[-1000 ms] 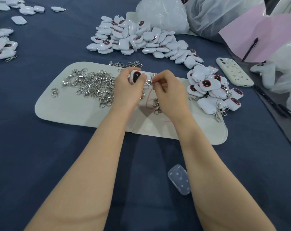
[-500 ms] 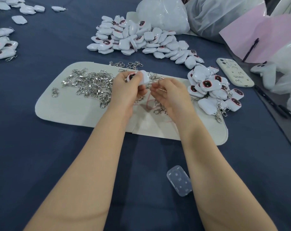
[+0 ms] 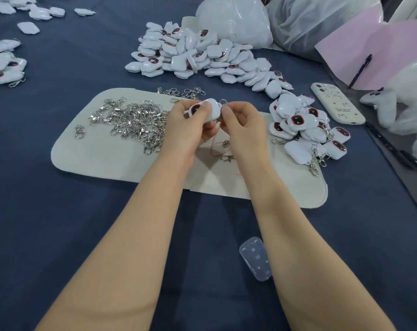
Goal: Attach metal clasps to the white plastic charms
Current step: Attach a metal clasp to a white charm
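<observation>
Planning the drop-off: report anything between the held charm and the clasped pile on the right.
Only the right hand, pinching the ring beside the charm. Past it, one loose clasp lies flat on the mat before the pile.

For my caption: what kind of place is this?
Probably a small hand-assembly worktable: a big pile of white charms, a heap of metal clasps on a pale mat, and finished charms stacked aside.

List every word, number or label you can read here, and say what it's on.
No text is legible.
Cream phone case: small dark print, too blurred to read.
Pile of finished charms: dark red panels with tiny marks, unreadable.
Charm held by the left hand: dark panel, nothing readable.
</observation>
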`<state>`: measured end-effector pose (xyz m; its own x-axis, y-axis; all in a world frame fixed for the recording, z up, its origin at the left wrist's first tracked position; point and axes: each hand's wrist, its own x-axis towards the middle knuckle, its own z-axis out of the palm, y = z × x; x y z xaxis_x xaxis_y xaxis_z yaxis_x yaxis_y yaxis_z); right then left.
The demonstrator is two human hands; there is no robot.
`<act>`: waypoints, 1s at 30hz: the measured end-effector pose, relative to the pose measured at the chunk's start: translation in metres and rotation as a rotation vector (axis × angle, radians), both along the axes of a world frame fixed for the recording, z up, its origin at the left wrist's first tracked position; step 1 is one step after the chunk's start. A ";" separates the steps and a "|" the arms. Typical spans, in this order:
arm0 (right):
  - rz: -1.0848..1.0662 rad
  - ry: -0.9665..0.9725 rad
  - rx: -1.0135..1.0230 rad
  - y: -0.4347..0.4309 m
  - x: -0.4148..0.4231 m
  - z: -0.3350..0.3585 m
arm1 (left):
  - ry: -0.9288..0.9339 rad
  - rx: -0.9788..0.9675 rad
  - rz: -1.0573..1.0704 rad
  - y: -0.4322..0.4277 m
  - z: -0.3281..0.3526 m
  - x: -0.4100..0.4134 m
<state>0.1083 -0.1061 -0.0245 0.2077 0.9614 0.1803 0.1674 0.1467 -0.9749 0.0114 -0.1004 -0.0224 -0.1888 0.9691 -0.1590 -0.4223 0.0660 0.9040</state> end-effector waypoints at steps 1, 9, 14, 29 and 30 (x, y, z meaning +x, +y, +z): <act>-0.021 0.009 0.014 -0.001 -0.001 0.000 | 0.003 0.004 -0.010 0.000 0.000 0.001; -0.011 -0.024 0.061 0.000 -0.002 -0.001 | 0.086 0.022 0.003 -0.002 0.000 0.000; 0.015 -0.451 0.190 -0.001 0.006 -0.001 | 0.319 0.135 0.058 -0.002 0.001 -0.004; 0.073 -0.348 0.057 -0.002 0.006 -0.002 | 0.492 0.181 0.082 -0.003 -0.002 -0.006; 0.079 -0.311 0.046 -0.001 0.005 -0.003 | 0.403 0.138 0.076 -0.003 -0.002 -0.005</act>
<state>0.1131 -0.1076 -0.0274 0.0612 0.9618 0.2669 0.4422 0.2136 -0.8711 0.0060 -0.1036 -0.0248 -0.2813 0.9569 0.0722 -0.0324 -0.0846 0.9959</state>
